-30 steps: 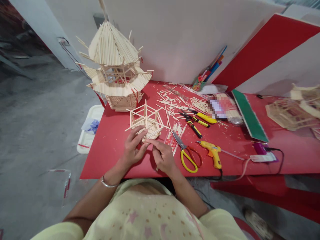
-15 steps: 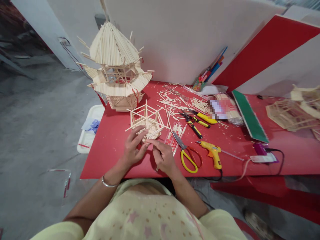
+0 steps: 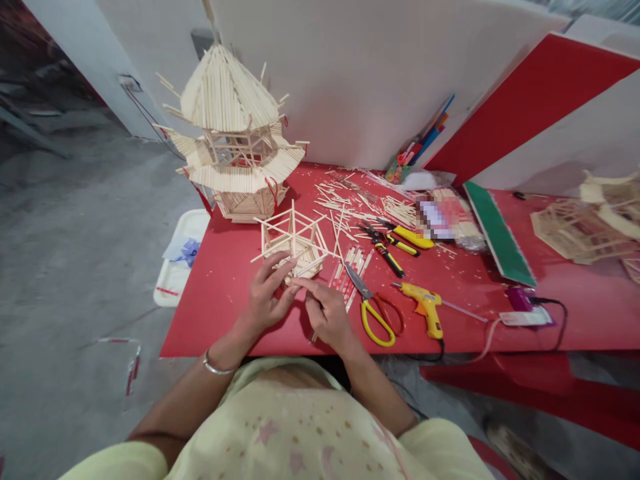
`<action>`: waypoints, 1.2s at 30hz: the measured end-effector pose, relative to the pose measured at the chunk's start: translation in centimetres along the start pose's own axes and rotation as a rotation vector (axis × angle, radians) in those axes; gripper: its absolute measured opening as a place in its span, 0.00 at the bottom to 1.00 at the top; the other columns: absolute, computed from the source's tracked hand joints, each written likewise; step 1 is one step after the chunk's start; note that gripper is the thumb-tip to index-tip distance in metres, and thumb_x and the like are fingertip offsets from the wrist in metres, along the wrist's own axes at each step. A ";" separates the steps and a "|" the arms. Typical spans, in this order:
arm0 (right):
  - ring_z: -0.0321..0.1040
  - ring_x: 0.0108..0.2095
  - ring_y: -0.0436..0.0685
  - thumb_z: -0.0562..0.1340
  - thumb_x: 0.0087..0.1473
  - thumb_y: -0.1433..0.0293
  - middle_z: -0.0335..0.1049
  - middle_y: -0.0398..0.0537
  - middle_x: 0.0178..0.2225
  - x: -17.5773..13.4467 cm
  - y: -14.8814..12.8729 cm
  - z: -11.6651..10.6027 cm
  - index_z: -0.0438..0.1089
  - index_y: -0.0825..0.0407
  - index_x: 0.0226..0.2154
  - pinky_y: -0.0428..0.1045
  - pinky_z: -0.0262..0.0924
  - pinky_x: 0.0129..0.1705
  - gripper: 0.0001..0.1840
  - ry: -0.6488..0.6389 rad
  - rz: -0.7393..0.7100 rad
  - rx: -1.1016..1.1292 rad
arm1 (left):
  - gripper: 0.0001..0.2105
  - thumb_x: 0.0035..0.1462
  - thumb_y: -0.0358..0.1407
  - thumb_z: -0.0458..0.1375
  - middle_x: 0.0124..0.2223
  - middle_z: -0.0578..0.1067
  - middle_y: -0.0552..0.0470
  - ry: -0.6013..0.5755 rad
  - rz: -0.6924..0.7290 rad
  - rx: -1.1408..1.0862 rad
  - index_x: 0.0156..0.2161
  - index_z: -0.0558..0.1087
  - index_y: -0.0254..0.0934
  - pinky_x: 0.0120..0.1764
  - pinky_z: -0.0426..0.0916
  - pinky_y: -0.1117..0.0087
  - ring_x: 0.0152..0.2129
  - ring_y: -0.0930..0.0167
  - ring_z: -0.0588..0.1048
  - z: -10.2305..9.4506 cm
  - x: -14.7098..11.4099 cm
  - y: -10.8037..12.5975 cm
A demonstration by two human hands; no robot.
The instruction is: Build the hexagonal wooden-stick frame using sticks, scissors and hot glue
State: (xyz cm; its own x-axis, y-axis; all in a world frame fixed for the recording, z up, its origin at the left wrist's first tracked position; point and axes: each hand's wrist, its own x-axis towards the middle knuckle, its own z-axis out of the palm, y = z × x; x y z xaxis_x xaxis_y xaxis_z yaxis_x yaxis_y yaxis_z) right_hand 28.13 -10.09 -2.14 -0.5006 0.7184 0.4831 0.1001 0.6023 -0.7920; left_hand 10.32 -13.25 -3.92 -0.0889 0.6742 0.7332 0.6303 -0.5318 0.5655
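Note:
A small six-sided frame of pale wooden sticks (image 3: pixel 317 241) stands on the red table, with spokes that meet at its top and a woven-looking base. My left hand (image 3: pixel 267 293) grips its near left side, fingers curved over the rim and thumb low at the front edge. My right hand (image 3: pixel 325 310) meets it there: the index finger reaches to the near edge beside the left thumb, and the other fingers curl under. Whether a small piece lies between the right fingertips is hidden.
Behind on the left rises a stick pagoda (image 3: pixel 230 100). To the right lie scissors (image 3: pixel 373 307), a yellow glue gun (image 3: pixel 423 307) with its cord, pliers (image 3: pixel 385 253), a yellow cutter (image 3: pixel 413 235) and loose sticks (image 3: pixel 335 200). A green board (image 3: pixel 500 233) and another stick model (image 3: pixel 570 227) are farther right.

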 end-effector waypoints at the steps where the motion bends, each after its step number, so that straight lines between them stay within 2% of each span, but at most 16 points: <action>1: 0.80 0.49 0.53 0.54 0.64 0.79 0.80 0.42 0.54 0.0 0.0 0.0 0.72 0.40 0.62 0.49 0.73 0.53 0.30 0.001 0.000 0.002 | 0.22 0.67 0.35 0.59 0.63 0.70 0.37 -0.002 -0.004 0.000 0.65 0.70 0.42 0.49 0.77 0.61 0.58 0.58 0.74 0.0 0.0 0.0; 4: 0.80 0.49 0.53 0.54 0.63 0.80 0.80 0.42 0.54 0.0 0.0 0.0 0.72 0.39 0.62 0.49 0.73 0.53 0.31 0.000 -0.001 0.005 | 0.22 0.67 0.36 0.59 0.63 0.70 0.37 -0.005 -0.009 0.003 0.65 0.70 0.42 0.47 0.77 0.62 0.57 0.59 0.74 0.0 0.0 0.0; 17: 0.80 0.48 0.53 0.55 0.63 0.80 0.80 0.43 0.54 0.1 0.1 0.1 0.72 0.40 0.61 0.49 0.73 0.51 0.30 0.005 -0.013 -0.005 | 0.21 0.68 0.37 0.59 0.62 0.70 0.36 0.000 0.007 0.028 0.64 0.70 0.41 0.51 0.77 0.57 0.57 0.58 0.74 0.0 0.1 0.1; 36: 0.80 0.47 0.52 0.55 0.63 0.80 0.80 0.42 0.54 -0.1 0.2 0.1 0.71 0.39 0.62 0.49 0.73 0.51 0.31 0.003 -0.011 -0.004 | 0.21 0.68 0.37 0.58 0.63 0.70 0.36 -0.008 0.001 0.037 0.65 0.69 0.42 0.50 0.77 0.58 0.58 0.58 0.74 0.0 0.0 0.0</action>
State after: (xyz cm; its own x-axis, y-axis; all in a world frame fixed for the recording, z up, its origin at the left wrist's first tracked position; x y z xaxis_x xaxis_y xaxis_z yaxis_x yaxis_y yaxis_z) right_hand 28.08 -10.05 -2.36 -0.4992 0.7130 0.4924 0.0986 0.6114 -0.7852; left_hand 10.31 -13.22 -3.93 -0.0822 0.6782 0.7303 0.6585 -0.5131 0.5505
